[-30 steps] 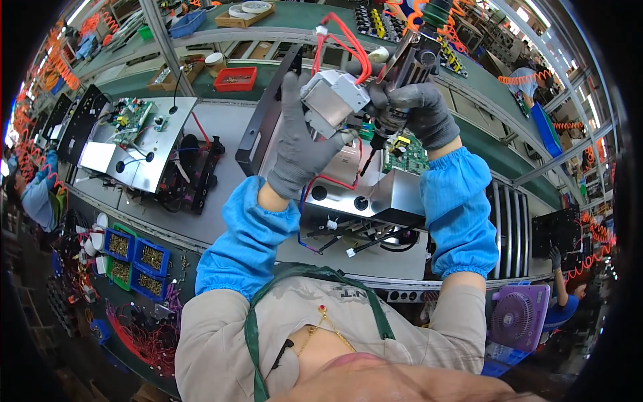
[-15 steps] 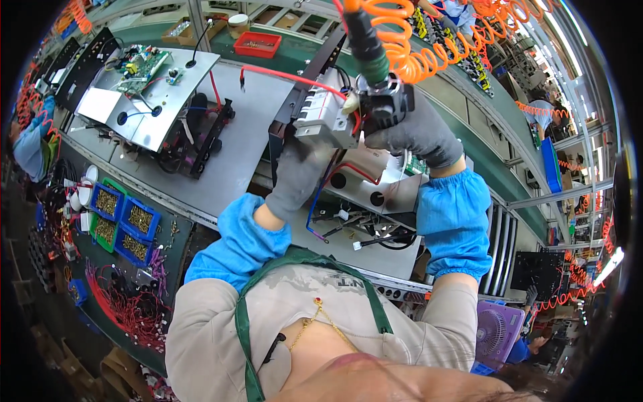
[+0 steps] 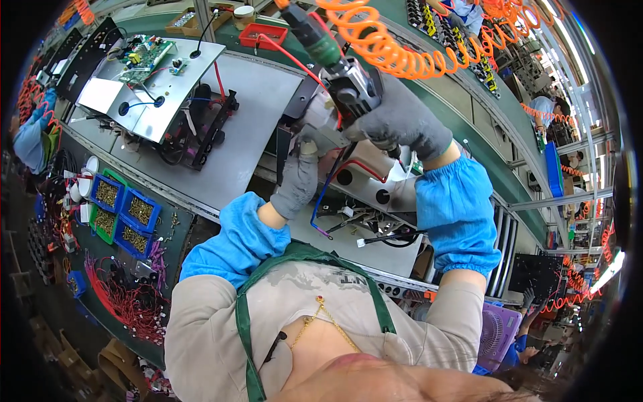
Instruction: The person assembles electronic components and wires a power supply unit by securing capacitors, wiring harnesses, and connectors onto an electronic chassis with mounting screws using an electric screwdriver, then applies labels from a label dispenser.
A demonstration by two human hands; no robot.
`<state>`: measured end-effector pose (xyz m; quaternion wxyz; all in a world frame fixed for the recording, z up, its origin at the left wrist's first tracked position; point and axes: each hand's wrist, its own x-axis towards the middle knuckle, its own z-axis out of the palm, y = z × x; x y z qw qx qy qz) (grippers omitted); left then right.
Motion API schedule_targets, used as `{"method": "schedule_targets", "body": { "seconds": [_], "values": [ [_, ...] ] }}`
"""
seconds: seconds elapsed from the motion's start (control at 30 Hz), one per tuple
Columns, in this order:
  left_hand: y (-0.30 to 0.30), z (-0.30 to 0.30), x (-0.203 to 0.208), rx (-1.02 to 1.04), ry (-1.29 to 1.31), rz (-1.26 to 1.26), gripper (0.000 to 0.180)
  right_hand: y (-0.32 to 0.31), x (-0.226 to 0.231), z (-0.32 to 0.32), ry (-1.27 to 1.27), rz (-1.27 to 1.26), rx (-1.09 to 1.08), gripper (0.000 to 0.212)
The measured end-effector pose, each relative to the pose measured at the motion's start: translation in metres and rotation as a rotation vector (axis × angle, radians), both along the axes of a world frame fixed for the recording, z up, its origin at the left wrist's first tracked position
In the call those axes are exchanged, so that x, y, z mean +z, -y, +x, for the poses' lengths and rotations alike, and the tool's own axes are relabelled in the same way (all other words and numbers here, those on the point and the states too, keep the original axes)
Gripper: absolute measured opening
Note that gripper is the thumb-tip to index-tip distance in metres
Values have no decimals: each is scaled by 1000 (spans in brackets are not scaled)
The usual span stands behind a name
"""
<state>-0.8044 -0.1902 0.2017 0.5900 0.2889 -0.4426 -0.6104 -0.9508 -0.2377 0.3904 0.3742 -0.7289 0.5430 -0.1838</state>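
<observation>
My right hand (image 3: pixel 405 120), in a grey glove, is wrapped round a black power screwdriver (image 3: pixel 348 87) with a green collar. The tool is tilted, its tip pointing down over a metal plate with cables. To its left, my gloved left hand (image 3: pixel 299 171) has its fingers closed against the lower edge of a white circuit breaker block (image 3: pixel 323 114) on a dark panel, partly hidden by the tool. A red cable (image 3: pixel 295 59) arches up from that block. Below hangs a blue wire (image 3: pixel 315 213) with a ring end, beside the metal chassis (image 3: pixel 365 184) and its loose black cables.
An orange coiled hose (image 3: pixel 388 47) hangs overhead near the tool. Another open unit with a circuit board (image 3: pixel 144 57) stands on the left. Blue screw bins (image 3: pixel 139 211) and red wires (image 3: pixel 127 295) lie at lower left. A red tray (image 3: pixel 263 37) sits behind. Other people work farther off.
The screwdriver has swung from nearly upright to a leftward tilt, with my right hand turning and lowering slightly. My left hand has shifted slightly lower on the block. The red cable's loose end has moved.
</observation>
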Motion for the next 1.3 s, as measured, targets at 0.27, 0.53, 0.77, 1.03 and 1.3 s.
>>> {"method": "schedule_targets", "body": {
  "seconds": [0.27, 0.53, 0.77, 1.03, 1.3],
  "values": [
    [2, 2, -1, -78, 47, 61, 42, 7, -11, 9, -78, -132, 47, 55],
    [27, -14, -24, 32, -103, 4, 69, 3, -7, 12, 109, -50, 16, 43],
    [18, -2, -13, -126, -237, 129, 40, 2, -14, 16, -76, -187, 95, 50],
    [16, -2, -10, 100, 65, 15, 38, 15, -12, 24, -8, 12, 44, 57],
    [28, 19, -6, -178, -299, 42, 59, 17, -9, 36, -33, -78, 108, 63]
  ]
}}
